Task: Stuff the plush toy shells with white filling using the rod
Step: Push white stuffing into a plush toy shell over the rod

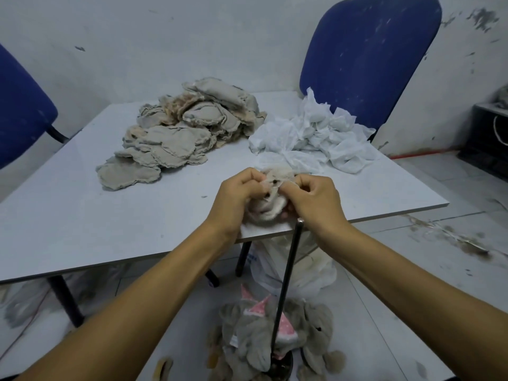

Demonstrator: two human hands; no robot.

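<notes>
Head view: your two hands meet at the near edge of the desk (82,215), right by its near right corner, with bare desk surface open to the left of them. Your left hand (239,196) and right hand (316,199) both have curled fingers (248,176) pinching a cream plush toy shell (270,204) held between them, just above the desk edge. The rod (286,287) stands upright below your right hand, its top just under the shell. A pile of flat grey shells (176,133) lies farther back on the desk, beside crumpled white fabric (313,133). Stuffed grey toys (261,339) lie on the floor around the rod's base.
</notes>
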